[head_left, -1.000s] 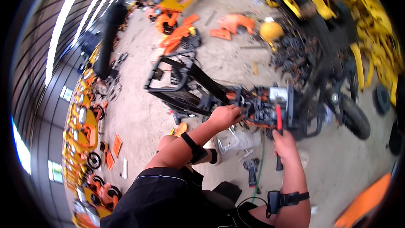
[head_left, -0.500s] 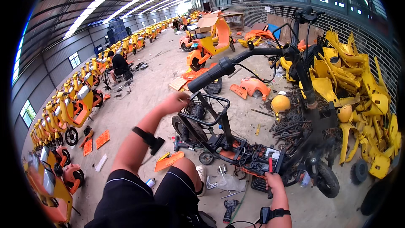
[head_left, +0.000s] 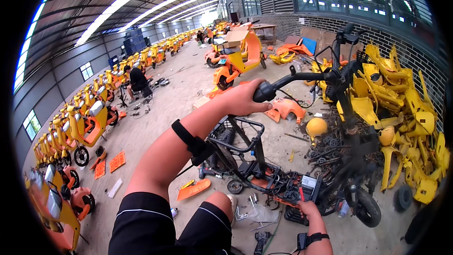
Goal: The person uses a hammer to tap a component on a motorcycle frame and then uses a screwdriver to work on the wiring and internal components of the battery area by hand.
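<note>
My left hand (head_left: 242, 98) is raised and closed around the black handlebar grip (head_left: 264, 91) of a stripped black scooter frame (head_left: 264, 170). My right hand (head_left: 307, 207) is low at the frame's deck, holding a red-handled tool (head_left: 301, 193) among the exposed wiring. A black strap sits on each forearm. The scooter's front wheel (head_left: 368, 208) rests on the concrete at the right.
A heap of yellow plastic panels (head_left: 401, 113) fills the right side by the brick wall. Rows of orange scooters (head_left: 89, 123) line the left. A seated person (head_left: 138, 81) works in the distance. Orange panels (head_left: 194, 190), a cordless drill (head_left: 259, 241) and small parts lie on the floor.
The view has lifted from the scooter deck up to the hall. My left hand has gone from the deck up to the handlebar grip and closed on it. My right hand stays low.
</note>
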The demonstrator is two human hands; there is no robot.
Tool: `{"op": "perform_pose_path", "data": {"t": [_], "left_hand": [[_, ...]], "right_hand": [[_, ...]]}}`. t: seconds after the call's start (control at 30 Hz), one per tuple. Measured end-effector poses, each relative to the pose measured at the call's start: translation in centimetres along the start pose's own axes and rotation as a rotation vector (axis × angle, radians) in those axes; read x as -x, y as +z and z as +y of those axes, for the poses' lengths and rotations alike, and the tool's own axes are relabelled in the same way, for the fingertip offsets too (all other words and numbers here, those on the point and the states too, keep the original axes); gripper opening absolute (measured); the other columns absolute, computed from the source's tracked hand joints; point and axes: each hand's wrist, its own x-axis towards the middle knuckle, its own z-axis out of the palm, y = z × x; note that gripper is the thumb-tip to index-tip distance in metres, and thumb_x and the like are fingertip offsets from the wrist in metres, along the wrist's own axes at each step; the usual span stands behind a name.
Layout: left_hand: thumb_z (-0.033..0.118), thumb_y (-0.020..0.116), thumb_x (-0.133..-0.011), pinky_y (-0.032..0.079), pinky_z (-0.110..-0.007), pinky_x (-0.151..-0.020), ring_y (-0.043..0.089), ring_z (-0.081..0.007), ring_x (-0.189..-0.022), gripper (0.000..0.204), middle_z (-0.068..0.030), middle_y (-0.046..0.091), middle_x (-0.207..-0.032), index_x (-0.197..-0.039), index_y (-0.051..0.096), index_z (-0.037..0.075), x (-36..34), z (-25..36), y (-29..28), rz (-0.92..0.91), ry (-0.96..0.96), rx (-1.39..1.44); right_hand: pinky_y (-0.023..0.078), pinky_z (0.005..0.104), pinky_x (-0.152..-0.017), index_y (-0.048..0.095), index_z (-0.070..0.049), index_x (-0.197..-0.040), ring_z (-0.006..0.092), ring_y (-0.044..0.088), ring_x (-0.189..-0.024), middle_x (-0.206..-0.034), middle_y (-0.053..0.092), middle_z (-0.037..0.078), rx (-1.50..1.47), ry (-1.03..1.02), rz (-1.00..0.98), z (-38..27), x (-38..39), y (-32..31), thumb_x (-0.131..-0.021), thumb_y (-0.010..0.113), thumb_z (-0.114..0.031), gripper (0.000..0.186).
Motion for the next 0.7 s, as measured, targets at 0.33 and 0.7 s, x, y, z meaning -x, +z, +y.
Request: {"op": "perform_pose_path", "data": {"t": [0.33,0.7], "left_hand": [[0.060,0.074,-0.078,0.046,-0.038,-0.098,0.062,-0.0297,-0.113,0.088,-0.0192,0.064,-0.121,-0.139,0.049,0.002,-2.7,2.7,-4.0,-0.375,-0.169,-0.200],[0.041,0.078,-0.070,0.054,-0.043,-0.083,0.068,-0.0374,-0.094,0.070,-0.0225,0.069,-0.097,-0.121,0.056,-0.001,-1.7,2.0,2.0,0.148,-0.175,-0.087]], "right_hand": [[0.046,0.0361,-0.045,0.062,0.001,-0.079,0.0198,0.055,-0.050,-0.064,0.059,0.008,-0.020,0.009,0.043,0.3,0.4,-0.8,-0.091,0.065,-0.030,0.033],[0.042,0.0360,-0.041,0.061,0.000,-0.083,0.0184,0.051,-0.048,-0.065,0.057,0.009,-0.210,0.003,0.249,2.3,-2.4,-3.1,-0.090,0.062,-0.029,0.030]]}}
